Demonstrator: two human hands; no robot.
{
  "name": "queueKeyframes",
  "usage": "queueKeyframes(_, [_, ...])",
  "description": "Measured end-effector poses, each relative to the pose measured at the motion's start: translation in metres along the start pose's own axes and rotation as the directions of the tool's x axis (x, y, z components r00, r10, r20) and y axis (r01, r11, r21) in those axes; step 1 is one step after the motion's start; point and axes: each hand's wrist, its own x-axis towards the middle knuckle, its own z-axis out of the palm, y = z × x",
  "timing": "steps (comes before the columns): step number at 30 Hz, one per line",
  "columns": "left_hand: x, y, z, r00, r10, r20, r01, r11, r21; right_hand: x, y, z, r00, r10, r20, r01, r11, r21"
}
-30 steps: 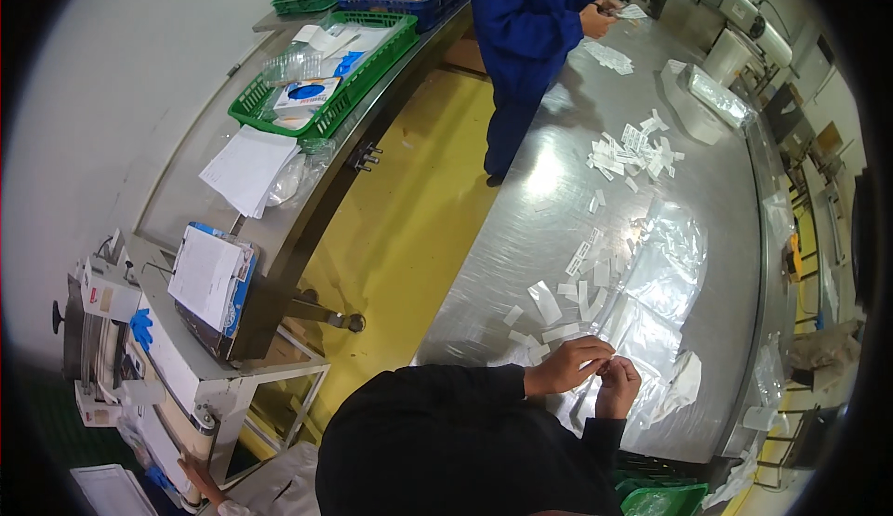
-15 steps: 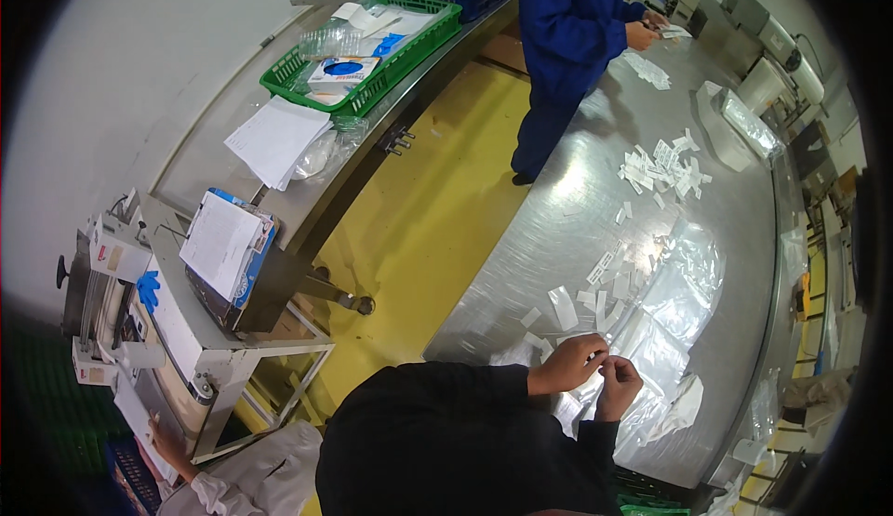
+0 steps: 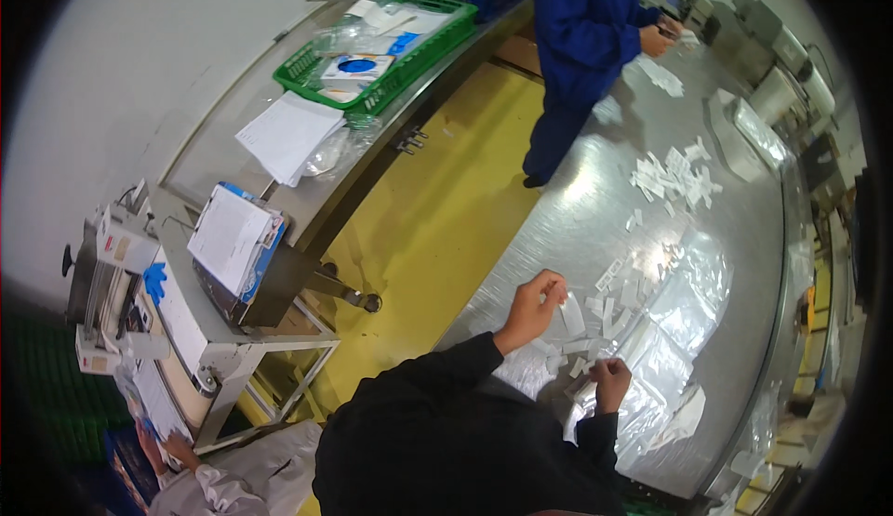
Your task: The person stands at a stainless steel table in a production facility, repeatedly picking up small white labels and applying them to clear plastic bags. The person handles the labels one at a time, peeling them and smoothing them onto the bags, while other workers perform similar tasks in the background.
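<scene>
My left hand (image 3: 534,309) is over the near part of the steel table, its fingers drawn together. Its fingertips meet the upper end of a white paper strip (image 3: 572,317) in this view; whether they grip it I cannot tell. Lower and to the right, my right hand (image 3: 610,384) has curled fingers beside the clear plastic bags (image 3: 661,353). Anything held in those fingers is too small to make out. Loose white paper slips (image 3: 609,316) lie between the hands and the bags. More clear plastic (image 3: 528,370) lies below my left wrist.
A person in blue (image 3: 586,42) stands along the table's far left edge, handling something small. Farther up the steel table (image 3: 530,246) is a heap of white slips (image 3: 674,177). A green crate (image 3: 381,98) sits on the left counter. Another person's hands (image 3: 172,448) hold papers lower left.
My hands have come apart: the left went up and left toward the paper strip, while the right stayed near the bags. The whole view has shifted slightly.
</scene>
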Motion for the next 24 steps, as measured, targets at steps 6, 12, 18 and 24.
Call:
queueKeyframes(6, [-0.009, 0.036, 0.009, 0.987, 0.047, 0.153, -0.036, 0.997, -0.075, 0.001, -0.061, -0.014, 0.998, -0.051, 0.029, 0.049, 0.996, 0.071])
queueKeyframes(12, [-0.029, 0.043, 0.047, 0.887, 0.2, 0.417, -0.18, 0.98, -0.086, -0.029, -0.117, -0.031, 0.997, 0.007, 0.074, -0.038, 0.9, 0.435])
queueKeyframes(18, [-0.056, 0.032, 0.08, 0.702, 0.18, 0.689, -0.198, 0.979, -0.054, -0.059, -0.071, -0.047, 0.996, 0.091, -0.005, -0.073, 0.834, 0.547])
queueKeyframes(24, [-0.079, -0.008, 0.12, 0.558, 0.195, 0.807, -0.405, 0.912, 0.06, -0.063, 0.018, -0.134, 0.824, 0.069, -0.563, -0.029, 0.996, 0.08])
